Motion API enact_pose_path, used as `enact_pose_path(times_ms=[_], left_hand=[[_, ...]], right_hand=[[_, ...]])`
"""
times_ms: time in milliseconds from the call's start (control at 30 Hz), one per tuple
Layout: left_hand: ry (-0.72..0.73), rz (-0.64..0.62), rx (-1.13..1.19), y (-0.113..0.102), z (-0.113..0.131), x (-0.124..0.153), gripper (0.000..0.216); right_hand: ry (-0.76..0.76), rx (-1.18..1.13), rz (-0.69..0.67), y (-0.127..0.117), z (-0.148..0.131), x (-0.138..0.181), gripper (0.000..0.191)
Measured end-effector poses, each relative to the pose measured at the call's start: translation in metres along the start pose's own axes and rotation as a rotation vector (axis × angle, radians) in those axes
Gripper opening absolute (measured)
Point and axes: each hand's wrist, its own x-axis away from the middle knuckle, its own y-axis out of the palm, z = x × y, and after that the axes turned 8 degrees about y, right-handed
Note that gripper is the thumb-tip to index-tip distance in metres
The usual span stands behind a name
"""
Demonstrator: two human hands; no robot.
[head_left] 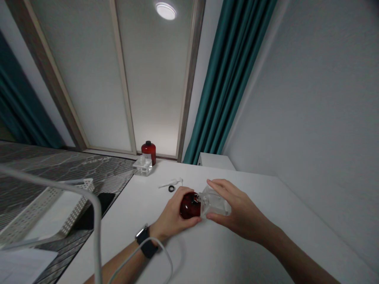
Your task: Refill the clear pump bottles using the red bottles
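My left hand (175, 211) is wrapped around a dark red-brown bottle (188, 206) near the middle of the white table. My right hand (237, 207) grips a clear, square-sided bottle (214, 202) that lies tilted on its side, thumb below and fingers above. The clear bottle's neck meets the mouth end of the red-brown bottle; whether liquid passes between them I cannot tell. Just beyond my left hand lie a white pump top (173, 182) with a thin tube and a small black ring (171, 188).
At the table's far left corner stand a red bottle with a black cap (148, 150) and a clear container (142, 165). A white perforated basket (47, 209) is on the left, below the table. A pale cable (96, 221) crosses the lower left. Beyond the table is a white cabinet (216, 161).
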Motion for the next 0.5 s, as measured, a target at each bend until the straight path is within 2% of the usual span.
enact_pose_path(times_ms=[500], left_hand=[[0.0,0.004,0.018,0.0003,0.0005,-0.0002,0.058]], right_hand=[[-0.017,0.011,-0.014,-0.0002,0.0006,-0.0012,0.075]])
